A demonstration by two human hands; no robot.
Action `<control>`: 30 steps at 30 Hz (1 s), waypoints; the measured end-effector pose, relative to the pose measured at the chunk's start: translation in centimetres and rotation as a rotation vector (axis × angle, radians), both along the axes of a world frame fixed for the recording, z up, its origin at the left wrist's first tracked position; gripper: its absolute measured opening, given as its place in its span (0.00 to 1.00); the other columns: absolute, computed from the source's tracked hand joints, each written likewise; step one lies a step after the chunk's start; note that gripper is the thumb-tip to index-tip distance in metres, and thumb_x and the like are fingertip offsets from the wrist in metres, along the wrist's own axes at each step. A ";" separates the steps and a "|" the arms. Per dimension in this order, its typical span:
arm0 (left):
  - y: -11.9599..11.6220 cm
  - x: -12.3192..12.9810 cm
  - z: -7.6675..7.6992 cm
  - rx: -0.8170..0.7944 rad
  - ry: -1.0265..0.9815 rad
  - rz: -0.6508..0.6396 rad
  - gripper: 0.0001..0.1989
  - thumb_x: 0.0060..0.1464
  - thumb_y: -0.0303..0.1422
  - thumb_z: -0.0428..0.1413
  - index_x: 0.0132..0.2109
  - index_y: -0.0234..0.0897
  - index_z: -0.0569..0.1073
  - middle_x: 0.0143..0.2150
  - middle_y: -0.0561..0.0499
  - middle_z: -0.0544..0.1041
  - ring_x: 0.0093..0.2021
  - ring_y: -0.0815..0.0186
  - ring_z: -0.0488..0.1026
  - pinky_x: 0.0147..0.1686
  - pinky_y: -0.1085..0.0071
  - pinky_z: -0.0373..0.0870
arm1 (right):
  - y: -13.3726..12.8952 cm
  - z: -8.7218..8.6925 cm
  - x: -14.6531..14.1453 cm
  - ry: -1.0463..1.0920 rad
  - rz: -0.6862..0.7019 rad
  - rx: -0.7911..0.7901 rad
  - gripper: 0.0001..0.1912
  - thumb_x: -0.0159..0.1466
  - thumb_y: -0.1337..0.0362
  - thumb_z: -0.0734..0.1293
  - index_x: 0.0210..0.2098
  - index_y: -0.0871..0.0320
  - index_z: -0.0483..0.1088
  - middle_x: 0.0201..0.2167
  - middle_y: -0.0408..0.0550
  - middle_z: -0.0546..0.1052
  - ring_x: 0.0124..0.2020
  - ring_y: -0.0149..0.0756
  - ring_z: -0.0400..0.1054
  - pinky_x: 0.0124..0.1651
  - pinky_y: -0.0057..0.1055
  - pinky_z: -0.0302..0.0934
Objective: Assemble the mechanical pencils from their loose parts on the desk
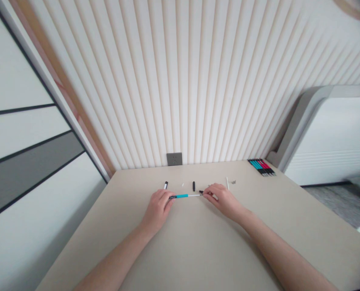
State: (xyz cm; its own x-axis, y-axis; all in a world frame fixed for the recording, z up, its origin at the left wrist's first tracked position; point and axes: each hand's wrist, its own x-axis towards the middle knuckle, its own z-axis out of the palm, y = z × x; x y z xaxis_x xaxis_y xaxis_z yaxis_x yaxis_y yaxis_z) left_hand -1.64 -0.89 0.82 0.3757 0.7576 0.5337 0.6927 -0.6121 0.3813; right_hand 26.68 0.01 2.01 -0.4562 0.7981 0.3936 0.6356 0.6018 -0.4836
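My left hand [159, 207] is closed on the black end of a teal pen barrel [182, 195] above the table. A thin white refill [193, 195] sticks out of the barrel's right end, and the fingertips of my right hand [220, 198] pinch its tip. A black grip piece [194, 186] lies just behind the refill. Beyond my left hand is a black and white pen part [165, 185]. A small black part [201, 192] shows beside my right fingertips, partly hidden by them.
On the beige table [180, 250], a white stick [227, 183] and small grey bits [233, 182] lie behind my right hand. Several teal and red pens [262, 167] lie side by side at the back right. The ribbed wall with a socket [174, 159] bounds the back edge.
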 end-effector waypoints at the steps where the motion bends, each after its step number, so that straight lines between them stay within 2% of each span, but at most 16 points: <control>1: 0.0 0.0 0.0 -0.007 0.002 -0.002 0.06 0.62 0.31 0.50 0.43 0.40 0.71 0.40 0.49 0.75 0.44 0.60 0.70 0.47 0.60 0.66 | 0.0 0.0 0.0 0.002 0.000 0.002 0.11 0.69 0.60 0.59 0.38 0.56 0.72 0.34 0.48 0.77 0.38 0.37 0.69 0.44 0.36 0.61; 15: 0.2 -0.3 -0.3 -0.032 0.030 -0.024 0.06 0.62 0.31 0.50 0.43 0.39 0.71 0.41 0.48 0.74 0.45 0.59 0.69 0.48 0.58 0.65 | -0.2 -0.1 -0.3 0.064 0.007 0.022 0.10 0.68 0.61 0.60 0.38 0.55 0.72 0.34 0.49 0.77 0.37 0.38 0.69 0.43 0.37 0.63; 23: 0.1 -0.1 -0.3 0.004 0.033 -0.070 0.06 0.63 0.32 0.49 0.44 0.39 0.70 0.40 0.48 0.74 0.44 0.60 0.70 0.48 0.58 0.66 | -0.4 -0.1 -0.8 0.148 0.063 0.015 0.12 0.68 0.60 0.60 0.42 0.54 0.73 0.37 0.50 0.77 0.40 0.38 0.70 0.44 0.37 0.65; 30: -0.2 0.1 0.1 0.045 0.016 -0.130 0.06 0.63 0.31 0.50 0.45 0.40 0.71 0.40 0.48 0.75 0.45 0.61 0.70 0.49 0.60 0.66 | -0.7 -0.2 -1.5 0.176 0.073 0.016 0.11 0.69 0.60 0.60 0.38 0.55 0.74 0.34 0.50 0.76 0.38 0.38 0.69 0.43 0.36 0.65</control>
